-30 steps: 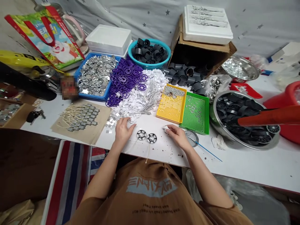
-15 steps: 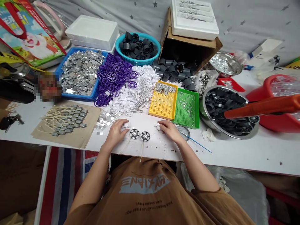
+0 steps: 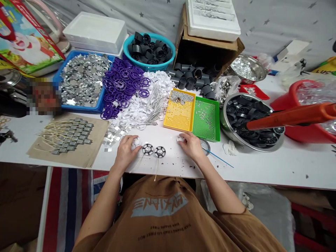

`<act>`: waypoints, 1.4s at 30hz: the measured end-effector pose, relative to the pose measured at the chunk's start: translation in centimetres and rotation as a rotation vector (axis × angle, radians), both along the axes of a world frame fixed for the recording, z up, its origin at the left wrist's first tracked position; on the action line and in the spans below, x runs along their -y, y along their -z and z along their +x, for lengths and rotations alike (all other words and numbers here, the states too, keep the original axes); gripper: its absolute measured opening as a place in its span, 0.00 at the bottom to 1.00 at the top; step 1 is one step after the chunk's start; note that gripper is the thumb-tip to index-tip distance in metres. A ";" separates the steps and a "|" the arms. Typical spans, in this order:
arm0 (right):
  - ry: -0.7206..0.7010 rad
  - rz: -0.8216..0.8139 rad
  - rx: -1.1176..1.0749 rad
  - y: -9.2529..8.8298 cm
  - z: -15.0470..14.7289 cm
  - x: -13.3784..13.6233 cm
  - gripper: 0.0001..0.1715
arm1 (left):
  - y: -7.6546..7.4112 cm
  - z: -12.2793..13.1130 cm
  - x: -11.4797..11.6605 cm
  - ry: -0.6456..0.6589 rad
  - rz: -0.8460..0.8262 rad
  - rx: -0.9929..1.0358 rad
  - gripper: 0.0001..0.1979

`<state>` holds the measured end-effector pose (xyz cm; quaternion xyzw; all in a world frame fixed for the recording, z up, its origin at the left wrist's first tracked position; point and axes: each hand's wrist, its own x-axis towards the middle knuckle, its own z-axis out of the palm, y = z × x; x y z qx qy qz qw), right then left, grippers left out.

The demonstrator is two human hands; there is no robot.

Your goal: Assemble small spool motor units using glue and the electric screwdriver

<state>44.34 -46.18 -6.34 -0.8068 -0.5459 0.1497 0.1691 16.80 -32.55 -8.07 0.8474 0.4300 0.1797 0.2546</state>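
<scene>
Two round black-and-silver spoked discs lie side by side in front of me, the left disc (image 3: 147, 149) and the right disc (image 3: 160, 152). Pale cords trail from them toward the table's front edge. My left hand (image 3: 126, 152), left of the discs, curls its thumb and fingers around small white pieces (image 3: 135, 141). On the other side, my right hand (image 3: 192, 146) has its fingertips closed on a small white piece (image 3: 180, 138), partly hidden by the fingers. Beside that hand's wrist is a small round dish (image 3: 205, 144) with a thin blue stick (image 3: 220, 160) across it.
Behind the hands are a yellow tray (image 3: 181, 117), a green tray (image 3: 207, 122), white pieces (image 3: 136, 108) and purple rings (image 3: 118, 84). Corded metal squares (image 3: 76, 134) lie on cardboard at left. A steel bowl (image 3: 223, 120) with an orange-handled tool (image 3: 283, 118) stands right.
The camera view has shifted slightly. My right hand has moved slightly away from the discs, white piece still at its fingertips. The discs stay in place on the table.
</scene>
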 end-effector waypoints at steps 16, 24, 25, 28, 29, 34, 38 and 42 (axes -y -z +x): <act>-0.407 0.013 -0.086 -3.3 -6.4 -1.1 0.13 | 1.1 -0.4 -0.3 -0.073 -0.023 0.043 0.19; -0.524 -0.132 0.044 -3.1 -7.2 -2.1 0.07 | 1.0 -0.5 -0.4 -0.071 -0.042 0.059 0.19; -0.560 -0.155 0.055 -3.3 -7.2 -2.4 0.06 | 1.1 -0.5 -0.5 -0.074 -0.046 0.065 0.19; -0.653 -0.212 0.024 -3.6 -6.8 -3.4 0.07 | 1.4 -0.8 -0.7 -0.088 -0.070 0.103 0.18; -0.668 -0.224 -0.001 -3.6 -6.7 -3.6 0.07 | 1.4 -0.9 -0.8 -0.093 -0.079 0.125 0.18; -0.641 -0.232 -0.057 -3.3 -6.5 -4.1 0.06 | 0.0 -1.2 -0.3 -0.094 -0.136 0.256 0.18; -0.590 -0.162 -0.092 -2.6 -6.6 -3.4 0.05 | -2.2 -0.2 0.9 0.116 -0.172 0.249 0.18; -0.561 -0.055 -0.146 -2.1 -6.1 -2.4 0.10 | -2.5 1.2 2.0 0.271 -0.126 0.136 0.18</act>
